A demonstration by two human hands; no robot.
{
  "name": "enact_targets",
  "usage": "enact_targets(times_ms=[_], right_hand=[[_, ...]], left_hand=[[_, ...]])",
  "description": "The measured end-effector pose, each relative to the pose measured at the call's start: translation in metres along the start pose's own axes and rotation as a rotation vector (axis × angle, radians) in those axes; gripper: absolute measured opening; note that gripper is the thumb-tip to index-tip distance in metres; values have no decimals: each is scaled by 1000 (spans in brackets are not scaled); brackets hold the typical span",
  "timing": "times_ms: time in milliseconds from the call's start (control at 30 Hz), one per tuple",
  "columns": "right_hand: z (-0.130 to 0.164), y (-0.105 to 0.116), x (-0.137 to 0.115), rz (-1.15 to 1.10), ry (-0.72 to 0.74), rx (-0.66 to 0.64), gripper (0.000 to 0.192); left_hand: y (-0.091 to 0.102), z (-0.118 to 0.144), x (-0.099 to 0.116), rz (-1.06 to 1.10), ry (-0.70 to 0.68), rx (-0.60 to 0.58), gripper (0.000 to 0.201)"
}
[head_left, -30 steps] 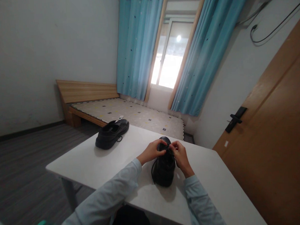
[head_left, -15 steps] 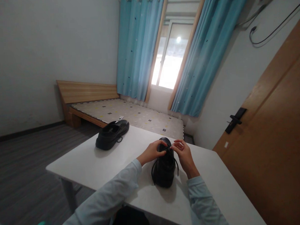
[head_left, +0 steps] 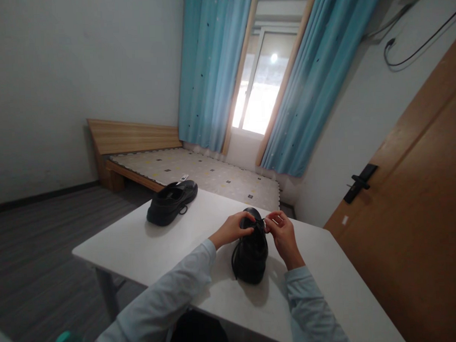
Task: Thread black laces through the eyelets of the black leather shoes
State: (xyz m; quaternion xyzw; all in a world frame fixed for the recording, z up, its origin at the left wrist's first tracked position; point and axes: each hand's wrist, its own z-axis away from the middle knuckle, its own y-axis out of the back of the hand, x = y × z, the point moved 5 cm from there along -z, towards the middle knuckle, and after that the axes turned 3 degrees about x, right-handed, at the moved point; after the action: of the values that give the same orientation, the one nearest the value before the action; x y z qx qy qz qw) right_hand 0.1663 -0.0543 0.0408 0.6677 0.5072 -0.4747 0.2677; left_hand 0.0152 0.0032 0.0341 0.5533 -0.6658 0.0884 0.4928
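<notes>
A black lace-up shoe (head_left: 250,261) rests on the white table (head_left: 214,292) in front of me, toe pointing away. My left hand (head_left: 230,229) grips its upper near the lacing from the left, fingers curled over it and thumb on the near side. On the right, my right hand (head_left: 283,235) pinches a black shoelace (head_left: 261,220) between thumb and fingers, just off the shoe's side. Another strand of lace hangs in a loop down the shoe's left side. The exact fingertip contact is small and partly hidden.
A second black shoe (head_left: 165,209), with a white tag, stands at the table's far left. Beyond the table is a bed (head_left: 209,174). A wooden door (head_left: 414,193) is close on the right, and a green-capped object (head_left: 63,339) shows at lower left.
My right hand has shifted slightly right, drawing the lace away from the shoe. The lace end that hung on the shoe's right side no longer shows there. My left hand stays in place.
</notes>
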Motion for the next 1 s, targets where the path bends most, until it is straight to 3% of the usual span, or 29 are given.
enact_targets(times_ms=[233, 433, 700, 833, 1000], right_hand=[[-1, 4, -7, 206, 17, -2, 27], [-6, 15, -18, 642, 226, -17, 27], [-6, 27, -17, 1203, 257, 43, 26], [-7, 21, -11, 1147, 347, 7, 33], [-3, 5, -9, 920, 418, -173, 35]], left_hand=[[0, 0, -1, 0, -13, -1, 26], [0, 0, -2, -6, -38, -4, 25], [0, 0, -4, -24, -46, 5, 23], [1, 0, -2, -29, -44, 9, 22], [3, -2, -3, -19, -34, 51, 17]])
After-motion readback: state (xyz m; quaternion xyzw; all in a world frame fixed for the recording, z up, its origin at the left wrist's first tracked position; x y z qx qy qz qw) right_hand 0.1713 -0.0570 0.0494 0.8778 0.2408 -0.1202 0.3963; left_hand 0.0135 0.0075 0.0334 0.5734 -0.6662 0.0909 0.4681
